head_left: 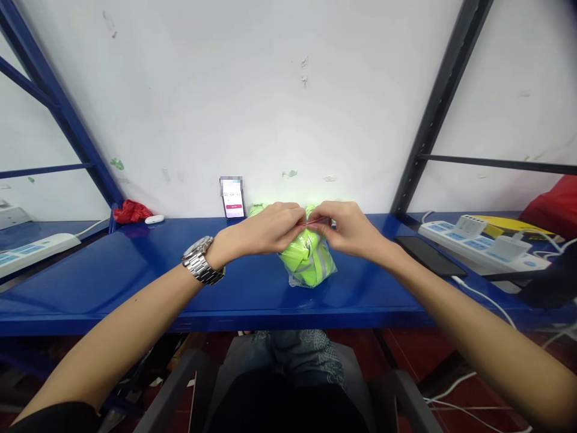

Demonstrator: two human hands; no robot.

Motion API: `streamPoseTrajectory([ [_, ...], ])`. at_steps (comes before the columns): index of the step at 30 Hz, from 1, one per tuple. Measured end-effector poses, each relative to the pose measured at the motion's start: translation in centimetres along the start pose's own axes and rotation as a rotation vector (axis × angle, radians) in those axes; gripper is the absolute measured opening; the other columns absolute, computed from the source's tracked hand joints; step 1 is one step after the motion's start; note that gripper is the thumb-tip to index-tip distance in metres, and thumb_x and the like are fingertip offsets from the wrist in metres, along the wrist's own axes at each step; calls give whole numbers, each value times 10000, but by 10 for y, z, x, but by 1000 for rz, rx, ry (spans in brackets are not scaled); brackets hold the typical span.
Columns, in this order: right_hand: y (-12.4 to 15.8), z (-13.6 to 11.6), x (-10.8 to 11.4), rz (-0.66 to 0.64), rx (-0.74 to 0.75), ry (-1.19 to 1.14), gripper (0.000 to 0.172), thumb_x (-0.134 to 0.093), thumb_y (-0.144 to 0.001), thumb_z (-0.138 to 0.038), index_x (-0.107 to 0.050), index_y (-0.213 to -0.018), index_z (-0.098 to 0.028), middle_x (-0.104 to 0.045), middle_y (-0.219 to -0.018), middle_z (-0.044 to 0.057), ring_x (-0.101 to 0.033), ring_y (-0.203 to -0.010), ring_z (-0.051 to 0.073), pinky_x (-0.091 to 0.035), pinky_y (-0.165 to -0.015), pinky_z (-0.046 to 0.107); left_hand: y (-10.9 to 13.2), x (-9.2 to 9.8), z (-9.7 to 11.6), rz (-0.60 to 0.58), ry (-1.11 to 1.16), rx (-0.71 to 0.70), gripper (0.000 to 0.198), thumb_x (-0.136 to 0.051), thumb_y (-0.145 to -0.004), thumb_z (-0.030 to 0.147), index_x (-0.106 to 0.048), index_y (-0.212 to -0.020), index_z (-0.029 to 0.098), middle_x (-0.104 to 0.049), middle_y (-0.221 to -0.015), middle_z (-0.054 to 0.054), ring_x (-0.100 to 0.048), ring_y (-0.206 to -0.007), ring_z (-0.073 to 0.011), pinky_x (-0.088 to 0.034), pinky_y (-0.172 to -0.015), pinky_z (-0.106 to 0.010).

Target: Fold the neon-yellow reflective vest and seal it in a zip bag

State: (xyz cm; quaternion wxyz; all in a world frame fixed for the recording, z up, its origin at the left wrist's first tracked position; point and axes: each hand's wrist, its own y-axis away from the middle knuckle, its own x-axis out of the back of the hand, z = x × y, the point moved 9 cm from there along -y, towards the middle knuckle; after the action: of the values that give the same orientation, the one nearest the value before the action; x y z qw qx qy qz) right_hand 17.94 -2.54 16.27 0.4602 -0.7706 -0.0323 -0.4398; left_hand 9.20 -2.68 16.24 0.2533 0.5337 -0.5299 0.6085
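Note:
A clear plastic bag [311,261] holds folded neon-yellow fabric with grey stripes and stands on the blue table [252,288]. Both hands meet at its top edge. My left hand [274,228], with a metal watch on the wrist, pinches the bag's top from the left. From the right, my right hand [342,227] pinches the same edge between thumb and index finger. A thin reddish line runs along the edge between the fingertips. More neon-yellow fabric [256,208] shows behind my hands, mostly hidden.
A phone [233,197] with a lit screen leans on the wall. At the left are a red cloth [131,211], a white object [154,219] and a power strip [40,251]. Right of my right forearm lie a dark phone [429,255], cables and another power strip [482,243].

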Motion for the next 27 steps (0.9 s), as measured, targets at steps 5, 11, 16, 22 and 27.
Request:
streamPoseTrajectory([
  [5, 1, -5, 1, 34, 60, 83, 121, -523, -781, -123, -633, -755, -165, -637, -714, 43, -540, -646, 146, -371, -598, 266, 2, -7, -1, 3, -68, -2, 196, -353, -987, 214, -508, -884, 152, -576, -827, -89, -486, -701, -168, -373, -628, -323],
  [11, 0, -4, -2, 198, 13, 200, 177, -452, -589, -24, -535, -616, -178, -557, -601, 3, -436, -555, 113, -283, -537, 250, 2, -12, 4, 23, -172, -44, 142, -352, -960, 131, -474, -891, 155, -543, -832, -82, -448, -683, -164, -354, -616, -325],
  [16, -3, -2, -1, 265, 4, 170, 157, -473, -631, -36, -564, -628, -163, -597, -618, 17, -480, -568, 119, -315, -546, 248, 1, -6, 0, 66, -175, -37, 136, -356, -954, 137, -442, -855, 173, -529, -804, -67, -408, -650, -153, -351, -597, -318],
  [22, -4, -2, -5, 125, 49, 13, 114, -542, -779, -138, -655, -778, -154, -673, -741, 41, -569, -651, 139, -397, -611, 256, 1, -4, 0, 29, -58, -28, 116, -382, -956, 160, -494, -925, 162, -566, -839, -63, -481, -718, -154, -384, -642, -306],
  [27, 1, 2, 1, 151, 8, 64, 137, -515, -723, -76, -619, -685, -156, -634, -651, 21, -525, -594, 126, -358, -569, 251, 6, 1, -10, 17, -13, 70, 163, -450, -968, 272, -513, -862, 165, -575, -802, -40, -487, -696, -139, -371, -626, -293],
])
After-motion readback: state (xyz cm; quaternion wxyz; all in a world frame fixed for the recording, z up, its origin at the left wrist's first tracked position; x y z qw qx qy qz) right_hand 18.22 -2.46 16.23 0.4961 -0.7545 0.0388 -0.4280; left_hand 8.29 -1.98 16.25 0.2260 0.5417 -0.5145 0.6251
